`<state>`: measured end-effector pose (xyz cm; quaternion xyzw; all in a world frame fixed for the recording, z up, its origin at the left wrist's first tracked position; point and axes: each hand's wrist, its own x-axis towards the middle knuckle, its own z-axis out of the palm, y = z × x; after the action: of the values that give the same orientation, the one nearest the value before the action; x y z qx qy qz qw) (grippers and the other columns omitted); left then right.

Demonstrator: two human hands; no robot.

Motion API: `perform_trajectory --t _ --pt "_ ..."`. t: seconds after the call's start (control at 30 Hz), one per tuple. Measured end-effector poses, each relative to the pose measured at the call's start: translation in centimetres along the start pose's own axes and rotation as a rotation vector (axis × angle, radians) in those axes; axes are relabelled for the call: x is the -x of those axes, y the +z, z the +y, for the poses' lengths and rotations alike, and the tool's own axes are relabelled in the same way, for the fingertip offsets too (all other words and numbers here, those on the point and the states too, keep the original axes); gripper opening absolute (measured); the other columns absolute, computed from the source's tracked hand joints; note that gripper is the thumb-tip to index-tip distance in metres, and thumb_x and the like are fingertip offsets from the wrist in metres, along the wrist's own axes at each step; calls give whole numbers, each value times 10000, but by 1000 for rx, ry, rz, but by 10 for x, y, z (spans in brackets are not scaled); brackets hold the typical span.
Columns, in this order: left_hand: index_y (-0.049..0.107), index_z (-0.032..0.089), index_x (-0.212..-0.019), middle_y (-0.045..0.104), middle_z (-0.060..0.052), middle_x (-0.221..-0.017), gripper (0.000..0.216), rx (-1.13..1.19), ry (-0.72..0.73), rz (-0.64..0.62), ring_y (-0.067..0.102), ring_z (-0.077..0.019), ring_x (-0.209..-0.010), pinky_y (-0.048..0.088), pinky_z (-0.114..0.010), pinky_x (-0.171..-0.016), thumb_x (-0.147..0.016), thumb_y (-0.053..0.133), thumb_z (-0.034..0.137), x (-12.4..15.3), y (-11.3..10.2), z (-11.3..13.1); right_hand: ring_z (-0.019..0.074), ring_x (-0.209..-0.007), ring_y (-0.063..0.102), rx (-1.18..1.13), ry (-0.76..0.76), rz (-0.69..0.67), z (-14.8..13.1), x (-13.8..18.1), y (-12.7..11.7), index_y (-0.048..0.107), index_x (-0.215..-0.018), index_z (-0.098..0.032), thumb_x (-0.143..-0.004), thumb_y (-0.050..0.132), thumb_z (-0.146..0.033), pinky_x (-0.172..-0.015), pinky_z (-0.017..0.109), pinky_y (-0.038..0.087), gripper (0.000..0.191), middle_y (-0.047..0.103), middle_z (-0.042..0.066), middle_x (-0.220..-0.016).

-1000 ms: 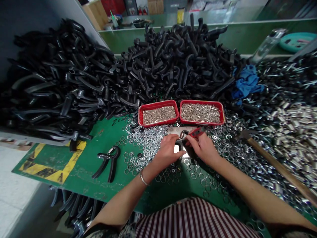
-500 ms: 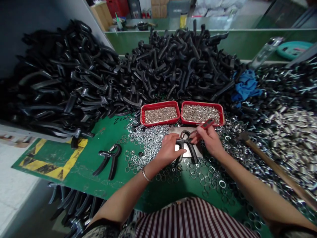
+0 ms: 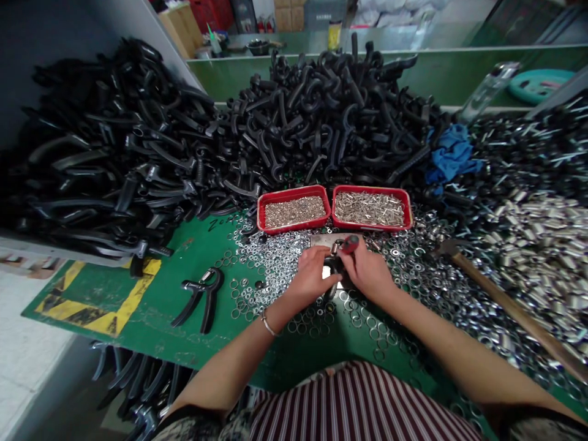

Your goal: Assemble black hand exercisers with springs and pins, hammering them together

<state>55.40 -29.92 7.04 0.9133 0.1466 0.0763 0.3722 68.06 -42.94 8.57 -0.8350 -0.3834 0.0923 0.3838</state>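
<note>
My left hand is closed on a black hand-grip part that lies on a small metal plate in the middle of the green table. My right hand is closed round a red-handled tool, whose tip is down at the spring end of the part. Both hands meet over the part and hide most of it. Loose metal rings and nuts lie all around the hands.
Two red trays of small metal pieces stand just behind the plate. A finished black hand grip lies to the left. Piles of black handles rise behind. A hammer lies at the right among metal sleeves. A blue cloth rests at the back right.
My right hand has come back down and left with the red tool, closing in over the part. The left hand has stayed on the part.
</note>
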Motion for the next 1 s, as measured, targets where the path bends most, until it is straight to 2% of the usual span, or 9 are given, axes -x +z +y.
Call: perform_trajectory --t 0.03,0.1,0.17,0.23,0.27,0.37,0.47,0.83,1.0 --pt "544 200 -1255 558 -110 -1323 508 -2 -5 3 486 -303 -1270 356 -484 -1103 -824 744 381 0 0 1 253 -562 643 -29 -3 -34 -5 -5 -2 534 -985 -199 -921 538 -540 -574 365 491 347 651 69 -648" --pt "551 198 -1253 562 -109 -1324 496 -13 -24 4 487 -308 -1261 361 -483 -1092 -826 739 368 0 1 3 200 -469 569 -247 10 -121 -14 -18 -8 543 -1003 -211 -923 524 -571 -512 333 477 369 602 10 -569" --pt "560 197 -1243 574 -103 -1310 487 -27 -40 1 491 -312 -1247 367 -483 -1081 -820 741 356 0 1 5 164 -413 506 -478 22 -180 -18 -27 -15 536 -1039 -233 -973 386 -624 -460 313 478 424 586 -19 -553" --pt "560 197 -1240 578 -96 -1312 483 -31 -37 -3 490 -309 -1247 363 -481 -1083 -819 743 348 0 0 6 153 -440 540 -671 60 -154 -15 -31 -19 521 -1069 -244 -1003 255 -641 -473 311 517 483 643 -1 -636" --pt "558 197 -1240 576 -94 -1318 483 -28 -33 -3 487 -305 -1251 359 -479 -1088 -820 744 344 0 0 6 153 -483 586 -755 91 -126 -11 -31 -20 515 -1076 -245 -1004 267 -643 -503 312 542 475 677 12 -696" --pt "552 195 -1233 565 -93 -1339 474 -10 -39 -4 472 -297 -1276 344 -470 -1107 -824 745 336 1 -1 5 175 -645 706 -916 201 -70 10 -20 -16 538 -1051 -235 -919 577 -597 -610 319 592 387 737 33 -819" --pt "549 199 -1224 558 -97 -1339 475 -11 -61 -13 473 -296 -1280 342 -472 -1110 -816 751 335 0 0 4 201 -721 741 -846 235 -49 26 -4 -10 577 -1034 -233 -864 694 -532 -689 347 609 363 755 39 -866" --pt "544 212 -1227 556 -99 -1322 489 -6 -67 -19 483 -300 -1267 352 -483 -1101 -810 750 363 -1 -1 3 221 -728 750 -753 191 -47 18 1 -6 575 -1027 -247 -918 618 -541 -748 392 606 317 763 44 -898" --pt "550 204 -1216 557 -96 -1314 477 -12 -59 -12 483 -297 -1255 357 -480 -1094 -809 748 356 -1 0 3 252 -783 746 -457 57 -47 15 7 -6 570 -1053 -253 -961 562 -511 -789 424 579 273 758 55 -923"
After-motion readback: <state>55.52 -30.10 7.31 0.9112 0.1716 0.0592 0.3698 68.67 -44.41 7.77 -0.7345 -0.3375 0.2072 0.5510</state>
